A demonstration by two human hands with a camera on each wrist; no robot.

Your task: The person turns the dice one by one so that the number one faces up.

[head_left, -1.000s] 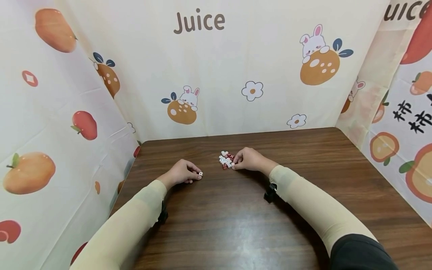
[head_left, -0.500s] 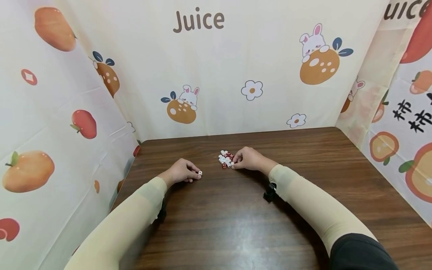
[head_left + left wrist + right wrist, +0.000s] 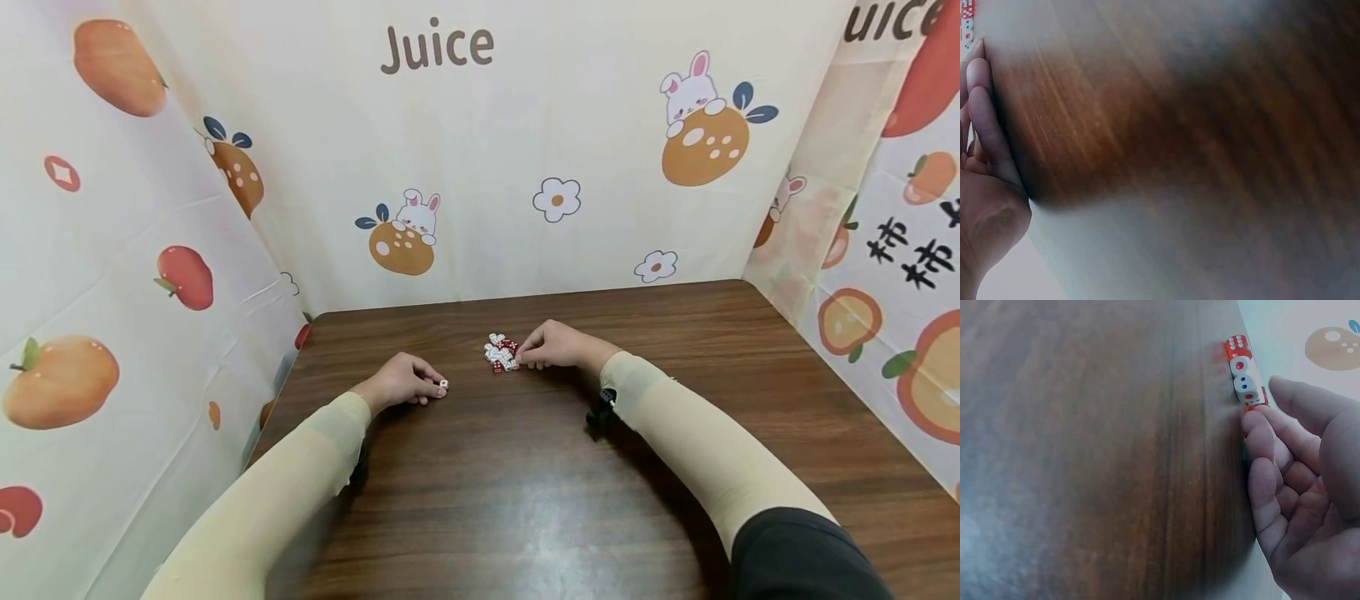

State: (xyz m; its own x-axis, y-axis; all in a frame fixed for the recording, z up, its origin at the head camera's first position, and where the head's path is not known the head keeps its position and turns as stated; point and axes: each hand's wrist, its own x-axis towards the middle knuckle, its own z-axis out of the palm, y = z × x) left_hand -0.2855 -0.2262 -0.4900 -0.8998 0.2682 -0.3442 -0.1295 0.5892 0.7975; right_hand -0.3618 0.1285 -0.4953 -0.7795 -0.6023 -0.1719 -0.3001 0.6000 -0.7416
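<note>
Near the middle of the table, in the head view, my left hand [image 3: 405,381] pinches a white die [image 3: 444,384] between thumb and fingertips, close over the wood. To its right lies a cluster of small red and white dice [image 3: 498,353]. My right hand [image 3: 558,344] is at the right side of this cluster, fingertips right at its edge. In the right wrist view, the thumb stands apart from the fingers, beside a red die [image 3: 1237,346] and a white die [image 3: 1245,387]. The left wrist view shows curled fingers [image 3: 988,125] at its left edge; the pinched die is not clearly visible there.
The brown wooden table [image 3: 480,467] reaches back to a cream curtain [image 3: 480,150] printed with fruit and rabbits. More printed cloth [image 3: 127,208] hangs along the left side, and another sheet on the right. A black wrist camera [image 3: 600,414] sits below the right wrist.
My right hand has lifted and shifted slightly back from the white die at the cluster's near right edge. My left hand stays almost still with its die.
</note>
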